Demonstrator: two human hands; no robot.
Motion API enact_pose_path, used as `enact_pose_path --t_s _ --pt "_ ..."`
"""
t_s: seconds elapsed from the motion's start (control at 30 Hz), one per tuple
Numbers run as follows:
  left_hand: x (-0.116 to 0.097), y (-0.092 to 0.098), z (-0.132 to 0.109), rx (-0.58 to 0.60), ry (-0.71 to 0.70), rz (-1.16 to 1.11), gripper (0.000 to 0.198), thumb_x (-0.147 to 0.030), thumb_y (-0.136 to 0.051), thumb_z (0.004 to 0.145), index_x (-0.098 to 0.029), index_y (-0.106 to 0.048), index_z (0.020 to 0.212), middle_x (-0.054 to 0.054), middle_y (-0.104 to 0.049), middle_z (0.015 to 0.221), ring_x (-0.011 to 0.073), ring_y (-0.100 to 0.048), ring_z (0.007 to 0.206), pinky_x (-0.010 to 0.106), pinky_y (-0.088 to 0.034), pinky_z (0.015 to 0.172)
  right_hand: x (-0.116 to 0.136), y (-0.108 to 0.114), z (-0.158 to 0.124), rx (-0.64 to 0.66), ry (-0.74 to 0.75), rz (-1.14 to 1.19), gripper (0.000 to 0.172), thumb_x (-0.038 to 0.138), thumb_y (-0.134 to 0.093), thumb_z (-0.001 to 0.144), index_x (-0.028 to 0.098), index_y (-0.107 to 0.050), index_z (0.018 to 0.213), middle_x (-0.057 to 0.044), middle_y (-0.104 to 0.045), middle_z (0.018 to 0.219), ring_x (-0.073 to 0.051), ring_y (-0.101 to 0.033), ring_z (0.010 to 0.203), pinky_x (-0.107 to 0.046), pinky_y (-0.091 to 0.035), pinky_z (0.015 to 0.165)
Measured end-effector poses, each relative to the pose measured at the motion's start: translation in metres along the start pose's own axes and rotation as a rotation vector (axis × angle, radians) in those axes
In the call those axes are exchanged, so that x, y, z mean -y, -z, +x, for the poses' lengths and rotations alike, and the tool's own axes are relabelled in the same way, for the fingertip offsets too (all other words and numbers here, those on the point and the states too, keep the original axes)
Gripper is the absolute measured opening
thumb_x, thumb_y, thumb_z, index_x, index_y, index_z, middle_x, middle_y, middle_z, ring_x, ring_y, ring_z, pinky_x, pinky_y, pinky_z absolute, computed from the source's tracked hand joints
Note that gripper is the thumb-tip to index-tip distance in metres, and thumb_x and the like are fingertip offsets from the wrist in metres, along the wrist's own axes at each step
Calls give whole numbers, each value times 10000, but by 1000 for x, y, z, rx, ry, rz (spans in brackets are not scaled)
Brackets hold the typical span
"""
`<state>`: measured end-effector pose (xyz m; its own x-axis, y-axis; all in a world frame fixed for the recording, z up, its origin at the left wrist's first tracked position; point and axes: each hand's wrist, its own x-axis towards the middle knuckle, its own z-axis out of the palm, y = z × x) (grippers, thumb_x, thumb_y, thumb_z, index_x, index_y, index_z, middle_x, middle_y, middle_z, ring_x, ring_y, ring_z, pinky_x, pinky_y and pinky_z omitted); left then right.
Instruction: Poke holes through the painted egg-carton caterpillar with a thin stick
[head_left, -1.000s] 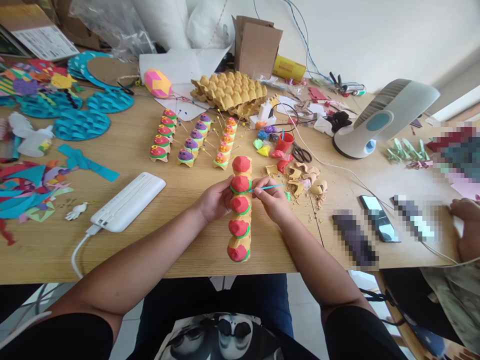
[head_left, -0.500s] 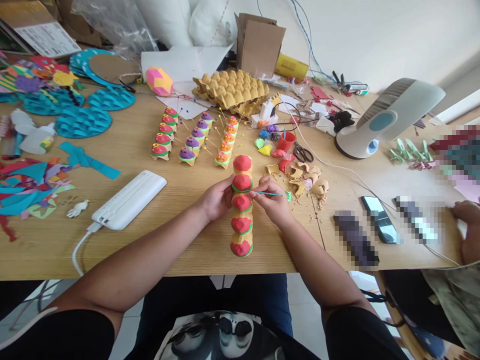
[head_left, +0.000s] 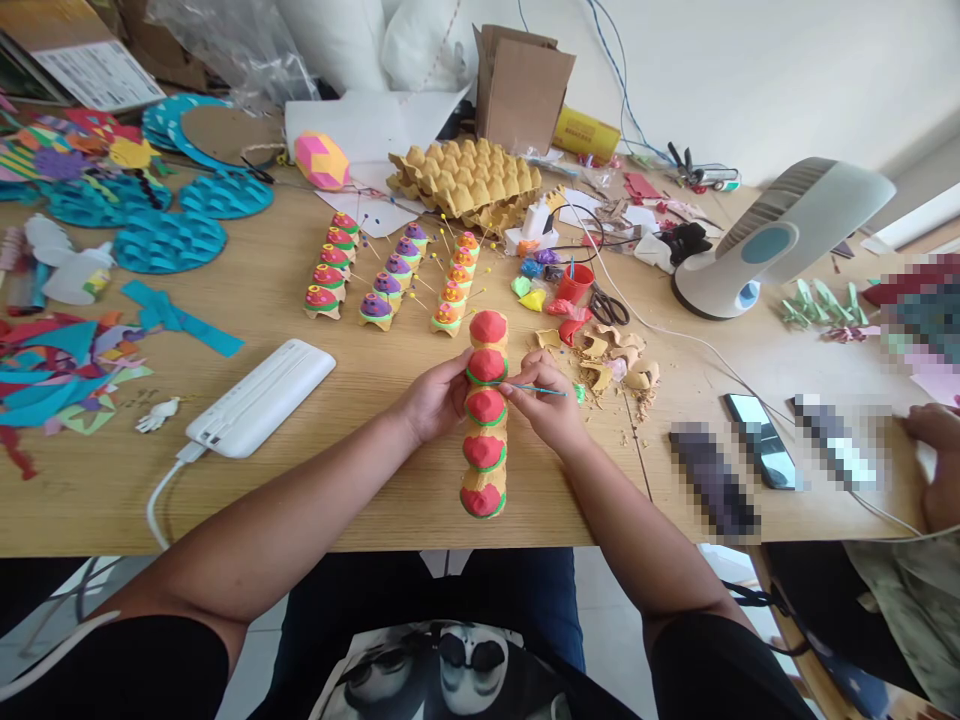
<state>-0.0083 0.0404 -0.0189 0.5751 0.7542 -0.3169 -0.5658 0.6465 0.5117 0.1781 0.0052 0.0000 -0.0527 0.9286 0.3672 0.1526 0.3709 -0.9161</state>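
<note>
A strip of egg carton cups (head_left: 486,405) stands out over the table's near part, its bumps topped with red and rimmed in green. My left hand (head_left: 442,398) grips it by the left side, near the second bump. In my right hand (head_left: 546,400) is a thin blue stick-like tool (head_left: 551,391), pinched between the fingers. Its tip meets the green rim under the second bump. Beyond lie three decorated carton strips, one red (head_left: 330,268), one purple (head_left: 390,280) and one orange (head_left: 454,285), the latter two with pins stuck in them.
Torn carton scraps (head_left: 615,360), a red cup (head_left: 575,282) and scissors (head_left: 610,308) lie right of centre. A white power bank (head_left: 262,400) is at left, a fan (head_left: 772,240) and a phone (head_left: 759,440) at right. Egg trays (head_left: 465,175) sit behind. Another person's hand (head_left: 937,460) rests at the right edge.
The view has shifted very slightly. Both hands keep the same hold, and the tool's tip stays at the second bump's green rim.
</note>
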Motion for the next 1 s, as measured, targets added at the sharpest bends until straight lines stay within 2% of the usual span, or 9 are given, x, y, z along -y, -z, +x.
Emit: enact_pose_path --t_s 0.13,0.3,0.43,0.57,0.87,1.0 --pt "-1 -3 -2 -7 9 8 278 -359 -563 1009 -182 -776 996 54 -808 910 226 -767 925 264 -588 756 2 1 0 -5 40 -48 293 476 -821 810 255 -678 683 -11 -497 817 -189 -489 813 -376 -440 807" --pt "-2 -4 -3 -6 27 -19 231 -341 -581 998 -199 -762 1002 53 -807 900 200 -768 832 271 -598 743 2 2 1 13 73 -42 272 443 -821 818 256 -678 681 -9 -497 808 -183 -477 790 -371 -437 785" --pt "-1 -4 -3 14 32 -40 227 -343 -578 998 -208 -760 1023 43 -804 873 196 -767 797 271 -600 725 1 3 1 26 25 -13 277 465 -831 799 261 -684 684 -9 -512 811 -188 -490 806 -378 -442 810" --pt "-1 -7 -4 43 33 -53 240 -330 -578 1004 -185 -759 943 50 -797 848 172 -750 721 234 -575 662 0 3 0 29 -31 115 282 491 -823 801 263 -684 713 -6 -531 832 -188 -514 834 -380 -439 847" --pt "-3 -5 -2 -14 -5 -31 244 -309 -569 1012 -177 -767 959 61 -804 907 181 -753 758 246 -578 683 0 7 2 54 -11 66 249 479 -791 837 265 -692 755 -18 -574 859 -205 -544 886 -388 -435 886" --pt "-2 -7 -3 -39 -17 -3 245 -317 -577 1010 -156 -755 966 61 -797 874 177 -746 719 262 -588 671 -5 7 4 19 -83 186 246 468 -785 842 259 -675 772 -11 -582 881 -183 -549 885 -352 -447 880"
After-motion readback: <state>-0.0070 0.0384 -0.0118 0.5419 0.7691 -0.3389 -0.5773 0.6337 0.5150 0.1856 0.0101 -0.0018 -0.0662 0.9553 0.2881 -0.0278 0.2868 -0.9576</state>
